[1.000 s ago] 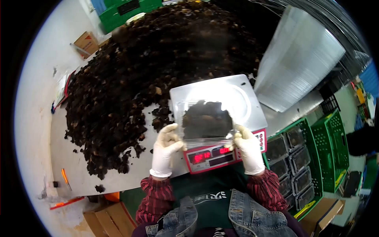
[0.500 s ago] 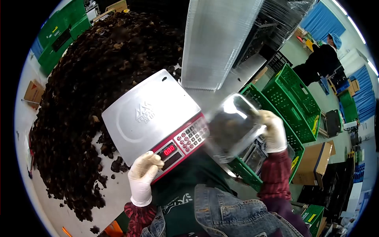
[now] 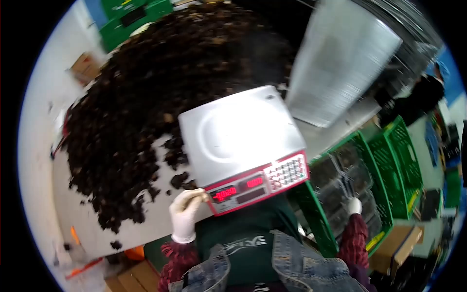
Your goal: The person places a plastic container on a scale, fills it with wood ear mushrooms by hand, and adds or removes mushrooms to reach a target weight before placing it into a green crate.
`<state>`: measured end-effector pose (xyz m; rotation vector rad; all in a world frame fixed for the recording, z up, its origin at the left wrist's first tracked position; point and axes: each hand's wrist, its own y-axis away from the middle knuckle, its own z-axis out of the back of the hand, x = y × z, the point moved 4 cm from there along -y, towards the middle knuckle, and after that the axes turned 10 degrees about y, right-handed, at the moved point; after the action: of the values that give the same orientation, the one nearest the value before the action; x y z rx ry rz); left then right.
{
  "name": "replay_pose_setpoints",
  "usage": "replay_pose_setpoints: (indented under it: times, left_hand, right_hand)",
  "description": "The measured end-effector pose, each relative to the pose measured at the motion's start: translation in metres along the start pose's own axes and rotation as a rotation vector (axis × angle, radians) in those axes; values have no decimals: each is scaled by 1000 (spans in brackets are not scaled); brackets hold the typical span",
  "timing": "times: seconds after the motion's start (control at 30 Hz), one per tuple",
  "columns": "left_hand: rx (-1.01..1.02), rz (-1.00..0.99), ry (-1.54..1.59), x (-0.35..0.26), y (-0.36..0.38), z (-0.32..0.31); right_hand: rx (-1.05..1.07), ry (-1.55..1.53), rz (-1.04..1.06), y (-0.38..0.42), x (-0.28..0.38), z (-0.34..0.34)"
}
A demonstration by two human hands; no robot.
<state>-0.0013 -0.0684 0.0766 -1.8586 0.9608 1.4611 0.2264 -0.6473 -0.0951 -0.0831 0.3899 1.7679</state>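
My left hand point(image 3: 186, 214), in a white glove, has its fingers curled together at the front left corner of a digital scale point(image 3: 238, 129). The scale has a bare silver pan, a red front with keys and lit red digits. At lower right, my gloved right hand point(image 3: 355, 206) reaches into a green crate point(image 3: 318, 214). Its closed fingers are at the edge of a clear plastic box point(image 3: 346, 185) among several such boxes; blur partly hides the grip. Dark contents show through the boxes.
A large heap of dark brown, clumpy pieces point(image 3: 131, 112) covers the table point(image 3: 160, 219) at left. Behind the scale stands a tall stack of clear plastic point(image 3: 340, 63). Another green crate point(image 3: 396, 165) and a cardboard box point(image 3: 396, 248) are at right. A person point(image 3: 421, 100) is farther back.
My right hand has carried a clear plastic box from beside the scale down into the green crate. My left hand stays at the scale's corner. The view has turned.
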Motion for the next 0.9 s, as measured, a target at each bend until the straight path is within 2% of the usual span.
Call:
replay_pose_setpoints:
  times: [0.03,0.07,0.1,0.13,0.17,0.2,0.23,0.27,0.3,0.33,0.37,0.43,0.5,0.53,0.57,0.6,0.63,0.7,0.77,0.9]
  left_hand:
    - [-49,14,-39,4,2,8]
    - [-72,-15,-82,4,4,13]
    - [-88,-40,-121,4,4,18]
    - [-92,-82,-219,4,2,24]
    - [-91,-118,-315,4,-3,30]
    - [-74,-222,-467,1,-12,35]
    - [-71,-259,-513,0,-22,41]
    - [-68,-317,-591,-2,-37,48]
    - [-64,-374,-668,-3,-55,56]
    - [-61,-396,-694,-5,-77,62]
    - [-58,-418,-720,-5,-102,68]
    - [-38,-534,-846,5,-154,83]
    - [-109,-504,-1000,13,-201,89]
    - [-153,-466,-1135,14,-218,88]
    - [-196,-423,-1268,19,-230,88]
    - [-165,-292,-1293,30,-237,90]
    - [-36,-117,-1321,37,-239,85]
    - [24,-120,-1394,55,-229,78]
    - [173,-62,-1254,52,-202,70]
    - [230,-24,-1154,35,-128,59]
  right_hand:
    - [6,75,-93,-2,6,33]
    - [-4,361,-74,-36,-10,5]
    - [-161,575,37,-61,-32,-9]
    - [-284,578,97,-67,-14,57]
    - [-368,625,70,-96,-25,86]
    - [-392,475,92,-108,-19,151]
    - [-743,531,117,-109,-9,217]
    - [-758,-12,109,-108,-3,286]
    - [-1096,142,189,-119,-1,339]
    - [-1018,-534,81,-128,-7,382]
    - [-1273,-328,269,-119,17,436]
    - [-1766,471,-120,-106,65,530]
    - [-1883,216,-16,-121,71,575]
    - [-1788,405,26,-137,73,591]
    - [-1685,402,18,-144,85,602]
    - [-1367,189,105,-160,88,607]
    - [-1038,-7,184,-174,92,608]
    - [-770,-511,223,-195,73,603]
    - [-719,-509,350,-155,91,602]
    - [-570,-468,466,-143,88,606]
